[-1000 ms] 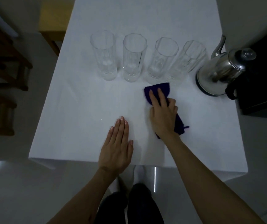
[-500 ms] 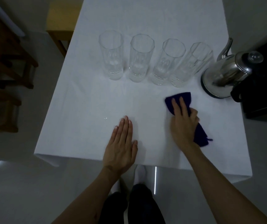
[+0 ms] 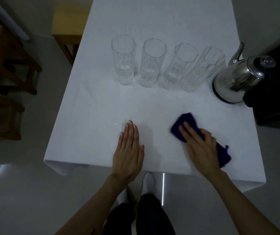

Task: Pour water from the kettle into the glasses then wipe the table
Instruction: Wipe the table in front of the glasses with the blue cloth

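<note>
Bench (image 3: 102, 102), covered in a plain white cloth, carries all task items. Four tall clear faceted drinking glasses stand upright in a row across the 12 o'clock area: first glass (image 3: 123, 60), second glass (image 3: 152, 62), third glass (image 3: 178, 67) and fourth glass (image 3: 202, 69), the last two touching or nearly so. The water level in each cannot be read with certainty; the lower parts show bright refraction only.

A polished steel kettle (image 3: 237, 82) with a curved spout, domed lid knob and dark base sits at 2 o'clock, just beside the fourth glass and close to the bench's right edge.

Right hand (image 3: 202, 150), at 4 o'clock, lies palm down with its grip spread flat, fingers pressing a dark blue folded cloth (image 3: 186, 121) onto the bench; the cloth shows ahead of the fingertips and behind the palm. The outline is motion-blurred.

Left hand (image 3: 129, 150), at 6 o'clock, rests flat, fingers extended and together, its grip fully spread and holding nothing.
</note>
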Action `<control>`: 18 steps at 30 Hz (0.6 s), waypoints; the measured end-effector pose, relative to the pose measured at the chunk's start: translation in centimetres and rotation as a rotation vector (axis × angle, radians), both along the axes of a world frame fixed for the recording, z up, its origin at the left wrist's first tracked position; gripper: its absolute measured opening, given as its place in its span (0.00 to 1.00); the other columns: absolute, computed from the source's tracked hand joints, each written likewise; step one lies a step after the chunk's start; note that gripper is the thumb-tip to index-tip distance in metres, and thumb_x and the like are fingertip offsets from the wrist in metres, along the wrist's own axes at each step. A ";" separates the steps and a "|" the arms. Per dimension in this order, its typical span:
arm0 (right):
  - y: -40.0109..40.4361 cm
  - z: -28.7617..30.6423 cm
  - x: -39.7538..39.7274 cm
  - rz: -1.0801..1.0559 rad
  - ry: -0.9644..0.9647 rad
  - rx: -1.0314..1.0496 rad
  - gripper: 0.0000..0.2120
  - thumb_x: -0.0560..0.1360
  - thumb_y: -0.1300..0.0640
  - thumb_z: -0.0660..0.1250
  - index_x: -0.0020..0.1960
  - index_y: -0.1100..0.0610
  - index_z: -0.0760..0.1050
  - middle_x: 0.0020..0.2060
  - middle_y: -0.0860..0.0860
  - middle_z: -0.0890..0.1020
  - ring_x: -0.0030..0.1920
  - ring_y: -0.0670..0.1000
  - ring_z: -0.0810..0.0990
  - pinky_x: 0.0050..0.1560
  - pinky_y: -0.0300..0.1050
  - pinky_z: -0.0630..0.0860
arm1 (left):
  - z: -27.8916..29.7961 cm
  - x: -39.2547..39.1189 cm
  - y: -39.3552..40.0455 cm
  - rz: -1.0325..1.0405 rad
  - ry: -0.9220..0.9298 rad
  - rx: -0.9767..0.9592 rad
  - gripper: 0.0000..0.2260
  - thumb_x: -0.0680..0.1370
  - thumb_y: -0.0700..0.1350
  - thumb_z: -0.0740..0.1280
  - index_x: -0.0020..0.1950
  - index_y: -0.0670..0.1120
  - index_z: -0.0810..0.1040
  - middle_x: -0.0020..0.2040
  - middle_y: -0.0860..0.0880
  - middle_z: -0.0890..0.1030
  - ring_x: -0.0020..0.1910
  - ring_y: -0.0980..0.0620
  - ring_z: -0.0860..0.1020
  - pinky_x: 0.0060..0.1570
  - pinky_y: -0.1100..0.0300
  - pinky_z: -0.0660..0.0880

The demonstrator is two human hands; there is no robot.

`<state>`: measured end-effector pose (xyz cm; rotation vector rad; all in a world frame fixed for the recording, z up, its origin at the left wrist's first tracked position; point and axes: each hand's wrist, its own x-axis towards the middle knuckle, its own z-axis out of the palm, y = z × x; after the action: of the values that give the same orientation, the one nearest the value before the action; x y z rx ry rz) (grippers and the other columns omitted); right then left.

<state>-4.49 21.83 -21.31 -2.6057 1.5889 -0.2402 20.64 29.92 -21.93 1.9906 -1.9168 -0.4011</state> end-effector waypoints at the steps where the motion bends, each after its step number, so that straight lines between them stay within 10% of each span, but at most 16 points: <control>1: -0.7 0.0 0.0 -0.144 -0.006 0.006 0.28 0.77 0.65 0.61 0.76 0.53 0.68 0.75 0.52 0.70 0.61 0.63 0.67 0.55 0.62 0.70 | 0.3 0.8 0.1 0.022 0.027 -0.008 0.26 0.82 0.47 0.48 0.77 0.37 0.49 0.79 0.40 0.49 0.79 0.46 0.47 0.77 0.52 0.46; 9: -6.0 -0.6 11.8 -0.931 -0.153 0.073 0.27 0.81 0.63 0.57 0.80 0.59 0.58 0.80 0.59 0.58 0.70 0.68 0.63 0.63 0.60 0.62 | 0.0 11.6 0.0 0.357 -0.031 0.029 0.28 0.82 0.52 0.43 0.78 0.37 0.47 0.79 0.39 0.46 0.78 0.46 0.44 0.77 0.48 0.45; 18: -4.3 -0.2 25.7 -0.242 -0.194 0.096 0.26 0.76 0.65 0.66 0.74 0.60 0.71 0.74 0.59 0.71 0.61 0.68 0.72 0.56 0.64 0.73 | -1.2 12.7 0.1 0.428 -0.104 0.113 0.29 0.82 0.55 0.41 0.78 0.41 0.43 0.79 0.44 0.43 0.78 0.49 0.41 0.77 0.52 0.42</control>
<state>21.23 17.50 -21.51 -2.2417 1.7939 -0.4074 33.32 29.98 -23.15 2.4603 -1.4878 -0.2998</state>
